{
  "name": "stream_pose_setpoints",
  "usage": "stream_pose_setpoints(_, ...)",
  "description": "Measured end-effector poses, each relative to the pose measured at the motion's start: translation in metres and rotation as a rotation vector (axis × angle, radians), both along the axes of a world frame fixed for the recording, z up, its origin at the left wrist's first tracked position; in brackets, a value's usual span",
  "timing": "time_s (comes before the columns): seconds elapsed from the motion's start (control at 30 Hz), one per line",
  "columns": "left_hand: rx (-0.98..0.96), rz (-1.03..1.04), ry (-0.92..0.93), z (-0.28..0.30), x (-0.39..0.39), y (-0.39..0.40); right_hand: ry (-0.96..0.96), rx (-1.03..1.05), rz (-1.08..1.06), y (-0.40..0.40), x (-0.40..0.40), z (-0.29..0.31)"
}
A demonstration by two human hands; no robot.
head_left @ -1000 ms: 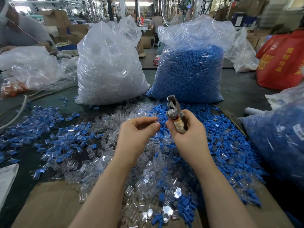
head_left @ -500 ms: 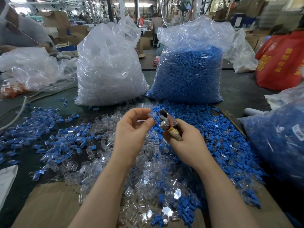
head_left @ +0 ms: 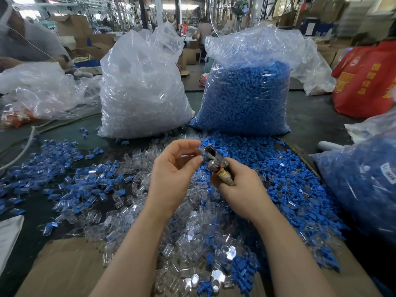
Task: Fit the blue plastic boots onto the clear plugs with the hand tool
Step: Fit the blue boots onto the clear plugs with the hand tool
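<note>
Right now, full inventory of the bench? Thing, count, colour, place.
Clear plastic sack of clear plugs: one, back centre-left.
Clear plastic sack of blue boots: one, back centre-right.
Loose blue boots: many, right of hands.
Loose clear plugs: many, centre, under the forearms.
Mixed blue-and-clear pieces: many, left.
Red printed bag: one, far right.
Metal hand tool: one, silver, in right hand.
Left hand: pinches something small at the tool's tip.
Right hand: grips tool.

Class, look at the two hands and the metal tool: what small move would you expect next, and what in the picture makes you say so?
Probably the left hand eases its pinched clear plastic piece into the open head of the metal hand tool. The right hand grips the tool's wrapped handle with the head pointing at the left fingers, which sit right against it. Whether a blue boot is already loaded cannot be told.
</note>
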State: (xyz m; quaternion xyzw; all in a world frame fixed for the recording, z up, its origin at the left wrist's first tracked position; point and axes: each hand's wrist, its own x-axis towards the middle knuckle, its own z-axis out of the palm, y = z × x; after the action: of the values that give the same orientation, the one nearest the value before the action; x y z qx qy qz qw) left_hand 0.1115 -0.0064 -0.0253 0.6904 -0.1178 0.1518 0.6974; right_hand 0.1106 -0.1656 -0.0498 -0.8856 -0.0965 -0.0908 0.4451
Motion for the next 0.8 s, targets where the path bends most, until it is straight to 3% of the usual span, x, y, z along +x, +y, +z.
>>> stream_pose_setpoints(0.37, -0.017, -0.012, -0.009, 0.001, -0.001, 0.001, -0.099, -0.13, -0.053, 0.004, -0.004, 0.003)
stream_pose_setpoints(0.5, -0.082, -0.024, 0.068, -0.001, 0.002, 0.002, -0.135, -0.158, -0.084, 0.007, -0.003, 0.003)
stream_pose_setpoints(0.57, -0.296, -0.033, 0.207, -0.001, 0.007, 0.011, -0.177, -0.159, -0.136, 0.007, -0.003, 0.001)
stream_pose_setpoints(0.67, -0.791, -0.011, 0.425, -0.003, 0.016, 0.038, -0.201, -0.165, -0.229, 0.002, -0.001, 0.0)
stream_pose_setpoints(0.8, -1.28, 0.086, 0.45, -0.01, 0.017, 0.077, -0.198, -0.207, -0.355, -0.007, 0.001, 0.0)
